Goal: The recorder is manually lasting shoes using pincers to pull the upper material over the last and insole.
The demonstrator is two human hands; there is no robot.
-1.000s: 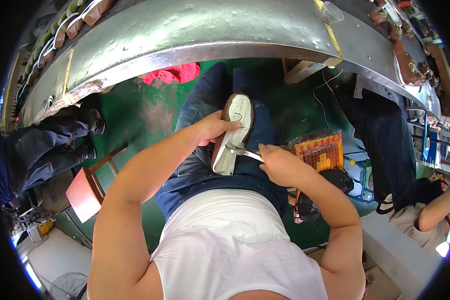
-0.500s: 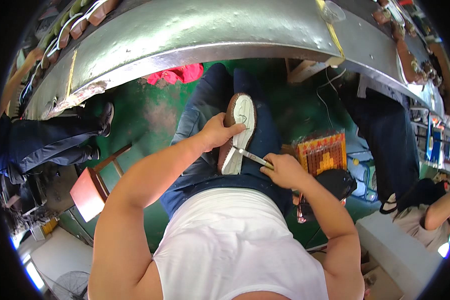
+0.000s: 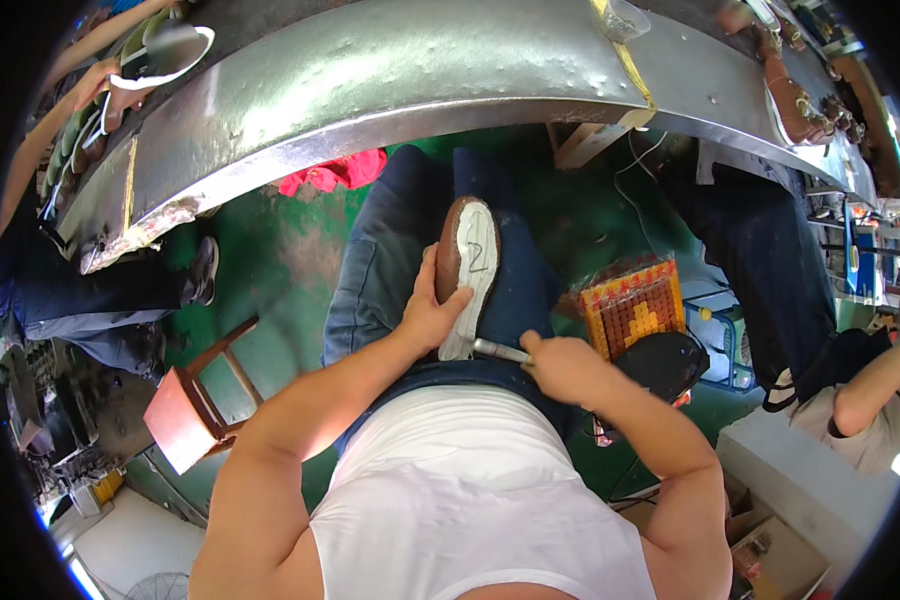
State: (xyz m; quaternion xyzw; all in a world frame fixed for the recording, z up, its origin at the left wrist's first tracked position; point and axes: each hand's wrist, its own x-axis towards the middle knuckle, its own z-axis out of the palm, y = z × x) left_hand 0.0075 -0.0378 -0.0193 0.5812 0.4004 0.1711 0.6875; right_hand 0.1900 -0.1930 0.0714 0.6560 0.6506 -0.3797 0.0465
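A brown shoe (image 3: pixel 478 245) lies across my thighs with its pale sole facing up and its toe pointing away from me. A dark hand-drawn mark shows on the sole. My left hand (image 3: pixel 438 308) is closed around the shoe's left side, with the thumb pressed on the sole's edge. In my right hand (image 3: pixel 570 368) I grip a slim, silver-coloured rod-like tool (image 3: pixel 502 350). Its free end sits just right of the heel; I cannot tell whether it touches, nor what kind of tool it is.
Across the front runs a metal-topped bench (image 3: pixel 390 75), with shoes at both ends. Red cloth (image 3: pixel 335 172) lies on the green floor beneath it. A wooden stool (image 3: pixel 192 405) stands left, a beaded seat mat (image 3: pixel 635 310) right. Other people sit or stand on both sides.
My left hand has slid down the shoe toward the heel. My right hand has brought the tool nearer to me, off the sole's middle and beside the heel.
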